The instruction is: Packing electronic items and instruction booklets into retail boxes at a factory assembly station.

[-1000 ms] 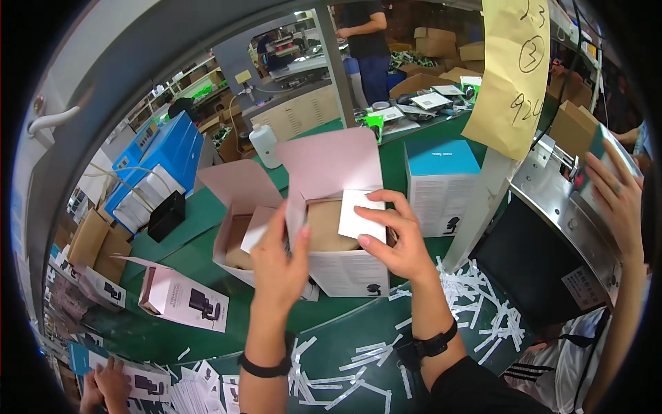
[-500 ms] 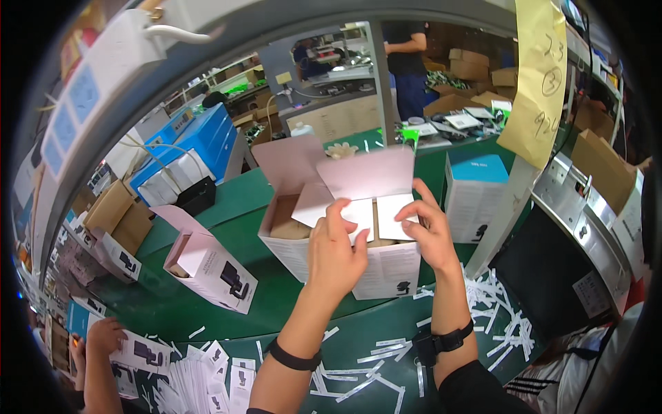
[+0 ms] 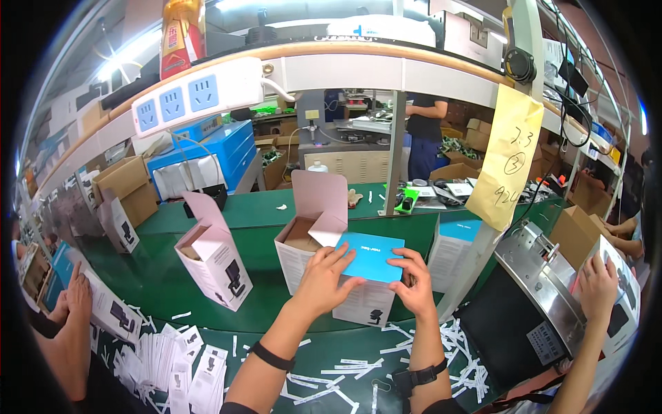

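A white carton with a blue lid (image 3: 372, 257) stands on the green table in front of me, its lid down. My left hand (image 3: 327, 276) grips the lid's left side, fingers over the top and thumb along the front edge. At the opposite corner, my right hand (image 3: 415, 279) has curled fingers and thumb on the lid's edge. Just left, an open carton (image 3: 295, 259) stands with its pinkish flap raised and brown cardboard inside. Further left is another open carton (image 3: 219, 265), printed with a dark device. A closed blue-topped carton (image 3: 452, 252) stands to the right, partly behind the post.
Paper strips (image 3: 352, 366) and a pile of printed leaflets (image 3: 155, 362) lie on the near table. A metal machine (image 3: 538, 276) is at right. Co-workers' hands hold cartons at the left (image 3: 79, 297) and right (image 3: 596, 286). A power strip (image 3: 196, 96) hangs overhead.
The raised flap of the carton under my hands has been folded down, so its blue top shows and the white inner flaps are covered. The view has tilted up; a co-worker's hand appears at right.
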The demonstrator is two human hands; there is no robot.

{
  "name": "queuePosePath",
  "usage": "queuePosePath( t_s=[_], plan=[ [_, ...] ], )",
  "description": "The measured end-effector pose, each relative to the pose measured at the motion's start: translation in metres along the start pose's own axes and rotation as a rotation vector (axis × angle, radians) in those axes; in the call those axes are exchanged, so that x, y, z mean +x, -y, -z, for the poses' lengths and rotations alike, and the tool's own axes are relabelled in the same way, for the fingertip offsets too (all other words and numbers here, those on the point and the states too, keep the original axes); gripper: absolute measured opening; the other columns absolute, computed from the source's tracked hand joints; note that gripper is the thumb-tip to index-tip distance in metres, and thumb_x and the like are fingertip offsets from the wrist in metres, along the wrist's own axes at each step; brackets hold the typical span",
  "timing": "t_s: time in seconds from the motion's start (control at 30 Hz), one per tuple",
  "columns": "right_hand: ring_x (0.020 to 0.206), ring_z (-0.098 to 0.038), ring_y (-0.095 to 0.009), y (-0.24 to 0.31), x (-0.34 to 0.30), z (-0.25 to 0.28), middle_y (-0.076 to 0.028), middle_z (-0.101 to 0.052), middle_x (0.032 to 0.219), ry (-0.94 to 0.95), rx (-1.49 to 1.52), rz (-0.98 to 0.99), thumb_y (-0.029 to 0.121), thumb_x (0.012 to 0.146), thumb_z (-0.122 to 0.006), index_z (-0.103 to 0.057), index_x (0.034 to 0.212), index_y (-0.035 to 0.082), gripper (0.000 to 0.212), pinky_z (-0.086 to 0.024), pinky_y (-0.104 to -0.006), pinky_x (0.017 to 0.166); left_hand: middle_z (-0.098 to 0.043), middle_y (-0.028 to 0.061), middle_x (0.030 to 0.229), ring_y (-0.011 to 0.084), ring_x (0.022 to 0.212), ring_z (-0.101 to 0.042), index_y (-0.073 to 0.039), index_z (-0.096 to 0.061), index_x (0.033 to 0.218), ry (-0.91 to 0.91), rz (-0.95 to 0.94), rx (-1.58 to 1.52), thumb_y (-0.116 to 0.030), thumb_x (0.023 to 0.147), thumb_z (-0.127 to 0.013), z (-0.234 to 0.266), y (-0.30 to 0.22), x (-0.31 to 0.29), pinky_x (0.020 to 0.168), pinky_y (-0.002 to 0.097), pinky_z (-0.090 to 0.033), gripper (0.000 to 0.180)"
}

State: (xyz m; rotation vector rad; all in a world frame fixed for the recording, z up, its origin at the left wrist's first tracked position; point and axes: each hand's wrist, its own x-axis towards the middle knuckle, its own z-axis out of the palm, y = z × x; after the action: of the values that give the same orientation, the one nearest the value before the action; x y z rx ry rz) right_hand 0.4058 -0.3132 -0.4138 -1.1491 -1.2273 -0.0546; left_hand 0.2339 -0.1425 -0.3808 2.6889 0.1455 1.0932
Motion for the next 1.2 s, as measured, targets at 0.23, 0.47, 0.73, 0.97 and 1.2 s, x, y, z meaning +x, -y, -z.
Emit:
queuePosePath(
  t_s=[0.23, 0.47, 0.73, 0.97, 1.2],
  plan=[
    [0.068, -0.052, -0.006, 0.000, 0.008, 0.003, -0.010, -0.067, 0.121, 0.021, -0.215, 0.104, 0.007, 0.079, -0.080, -0.072, 0.112, 0.003, 0.035, -0.037, -0.0211, 0.054, -0.061, 0.0193, 0.138, 0.0371, 0.107, -0.057, -0.005, -0.069, 0.126, 0.088, 0.150, -0.097, -0.030, 0.083, -0.079, 0.003, -0.001, 0.015, 0.099, 0.0446, -0.047, 0.051],
    [0.090, -0.069, -0.021, -0.001, 0.018, -0.001, -0.013, -0.071, 0.113, -0.162, -0.206, 0.026, 0.007, 0.081, -0.079, -0.070, 0.109, 0.001, 0.030, -0.053, -0.0289, 0.078, -0.070, 0.0173, 0.124, 0.0325, 0.087, -0.062, -0.007, -0.073, 0.119, 0.060, -0.032, -0.044, -0.017, 0.082, -0.078, 0.001, 0.015, 0.040, 0.085, 0.0395, -0.053, 0.039],
    [0.073, -0.055, -0.007, 0.011, 0.020, 0.008, -0.013, -0.071, 0.115, -0.094, -0.022, -0.107, 0.001, 0.082, -0.078, -0.072, 0.100, 0.000, 0.020, -0.041, -0.0218, 0.059, -0.066, 0.0142, 0.131, 0.0330, 0.100, -0.061, -0.009, -0.073, 0.118, 0.037, -0.188, 0.076, -0.008, 0.082, -0.075, 0.011, 0.012, 0.033, 0.092, 0.0428, -0.053, 0.036],
    [0.087, -0.064, -0.014, 0.003, 0.002, 0.006, -0.017, -0.069, 0.122, -0.026, -0.283, 0.102, 0.007, 0.080, -0.082, -0.073, 0.107, 0.000, 0.029, -0.048, -0.0242, 0.064, -0.065, 0.0130, 0.133, 0.0353, 0.130, -0.053, -0.004, -0.066, 0.125, 0.048, -0.194, 0.078, -0.010, 0.084, -0.073, 0.004, 0.014, 0.019, 0.101, 0.0459, -0.049, 0.043],
    [0.095, -0.071, -0.029, -0.004, -0.005, 0.003, -0.015, -0.069, 0.119, -0.016, -0.486, 0.229, 0.010, 0.074, -0.085, -0.073, 0.105, 0.003, 0.034, -0.058, -0.0346, 0.079, -0.068, 0.0121, 0.125, 0.0295, 0.124, -0.061, -0.003, -0.067, 0.121, -0.136, -0.247, 0.123, -0.017, 0.083, -0.076, -0.034, 0.007, 0.005, 0.110, 0.0566, -0.040, 0.042]
  ],
)
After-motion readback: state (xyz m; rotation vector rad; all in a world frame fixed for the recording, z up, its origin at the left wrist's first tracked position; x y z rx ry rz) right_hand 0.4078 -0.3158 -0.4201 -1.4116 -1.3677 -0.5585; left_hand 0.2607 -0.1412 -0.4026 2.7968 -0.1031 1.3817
